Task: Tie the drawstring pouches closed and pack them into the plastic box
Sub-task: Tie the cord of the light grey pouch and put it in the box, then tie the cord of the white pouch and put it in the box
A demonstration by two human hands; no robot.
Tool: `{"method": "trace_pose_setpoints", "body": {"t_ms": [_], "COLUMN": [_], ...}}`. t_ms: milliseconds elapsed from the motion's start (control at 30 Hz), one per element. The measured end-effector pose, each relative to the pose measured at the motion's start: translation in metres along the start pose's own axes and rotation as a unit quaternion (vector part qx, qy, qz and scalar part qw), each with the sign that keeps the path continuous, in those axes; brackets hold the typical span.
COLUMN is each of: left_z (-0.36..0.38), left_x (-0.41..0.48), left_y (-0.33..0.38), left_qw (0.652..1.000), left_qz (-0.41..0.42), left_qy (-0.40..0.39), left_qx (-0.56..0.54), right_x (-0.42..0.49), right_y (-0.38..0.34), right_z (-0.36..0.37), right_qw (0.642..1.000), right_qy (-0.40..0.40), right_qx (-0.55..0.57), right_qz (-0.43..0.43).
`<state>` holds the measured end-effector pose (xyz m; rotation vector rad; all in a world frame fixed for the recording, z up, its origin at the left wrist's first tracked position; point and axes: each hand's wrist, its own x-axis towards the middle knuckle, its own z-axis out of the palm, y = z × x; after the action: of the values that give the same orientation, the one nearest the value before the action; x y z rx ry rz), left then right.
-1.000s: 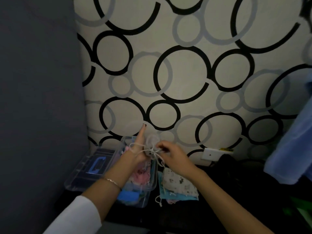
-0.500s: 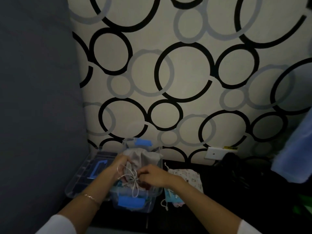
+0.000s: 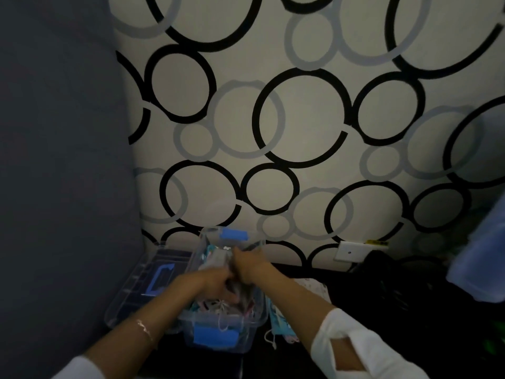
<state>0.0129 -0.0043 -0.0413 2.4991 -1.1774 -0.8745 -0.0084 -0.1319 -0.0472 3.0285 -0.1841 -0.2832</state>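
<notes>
The plastic box [image 3: 255,320] sits close under the patterned wall [image 3: 300,119], its lid [image 3: 136,291] just beside it on the left, so my free room is up and toward me. My left hand [image 3: 216,285] and right hand [image 3: 246,265] are both down in it on a grey pouch [image 3: 214,262]; blur hides whether they clutch or press. I'd press evenly and tuck the loose cord [image 3: 222,317] below the rim.
</notes>
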Motion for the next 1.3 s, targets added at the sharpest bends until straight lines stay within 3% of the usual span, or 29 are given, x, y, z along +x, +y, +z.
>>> {"method": "trace_pose_setpoints", "body": {"t_ms": [167, 233, 300, 400, 500, 600, 667, 733, 800, 867, 900, 967, 1033, 1100, 1233, 1300], "left_z": [0.004, 0.005, 0.011, 0.026, 0.035, 0.034, 0.032, 0.027, 0.021, 0.018, 0.014, 0.014, 0.016, 0.020, 0.040, 0.047], "left_x": [0.006, 0.009, 0.014, 0.018, 0.022, 0.026, 0.029, 0.028, 0.029, 0.032, 0.034, 0.038, 0.039, 0.039, 0.040, 0.043], "left_y": [0.002, 0.006, 0.008, 0.002, -0.005, -0.004, -0.005, -0.005, -0.007, -0.006, -0.006, 0.007, 0.031, 0.054, 0.084, 0.092], "left_qw": [0.992, 0.980, 0.971, 0.974, 0.964, 0.958, 0.968, 0.983, 0.993, 0.998, 0.991, 0.963, 0.934, 0.914, 0.908, 0.913], "left_qz": [0.033, 0.013, -0.030, -0.066, -0.056, -0.044, -0.034, -0.040, -0.022, -0.029, -0.032, -0.034, -0.021, 0.011, 0.041, 0.038], "left_qy": [-0.006, -0.031, -0.067, -0.003, 0.017, -0.059, -0.077, -0.056, -0.078, 0.012, 0.095, 0.240, 0.319, 0.362, 0.369, 0.366], "left_qx": [0.121, 0.194, 0.228, 0.219, 0.261, 0.277, 0.235, 0.172, 0.082, -0.048, -0.086, -0.121, -0.159, -0.185, -0.194, -0.173], "right_x": [0.005, 0.001, -0.005, -0.007, -0.008, -0.009, -0.010, -0.014, -0.022, -0.035, -0.040, -0.054, -0.066, -0.073, -0.078, -0.077], "right_y": [0.001, -0.001, -0.008, -0.012, -0.014, -0.018, -0.015, -0.001, 0.027, 0.066, 0.081, 0.100, 0.097, 0.086, 0.073, 0.071], "right_z": [0.006, 0.014, 0.022, 0.032, 0.040, 0.047, 0.039, 0.025, 0.013, 0.020, 0.026, 0.055, 0.089, 0.122, 0.143, 0.142], "right_qw": [0.993, 0.995, 0.993, 0.990, 0.990, 0.990, 0.995, 0.993, 0.947, 0.907, 0.914, 0.950, 0.964, 0.955, 0.960, 0.969], "right_qy": [0.113, 0.085, 0.006, -0.077, -0.083, -0.077, -0.044, 0.057, 0.189, 0.252, 0.228, 0.100, -0.022, -0.083, 0.025, 0.032], "right_qx": [-0.017, -0.054, -0.105, -0.119, -0.109, -0.120, -0.070, 0.071, 0.257, 0.325, 0.305, 0.237, 0.199, 0.207, 0.225, 0.204], "right_qz": [-0.006, -0.019, -0.049, -0.028, -0.015, -0.020, -0.048, -0.080, -0.030, 0.092, 0.140, 0.175, 0.178, 0.193, 0.167, 0.134]}}
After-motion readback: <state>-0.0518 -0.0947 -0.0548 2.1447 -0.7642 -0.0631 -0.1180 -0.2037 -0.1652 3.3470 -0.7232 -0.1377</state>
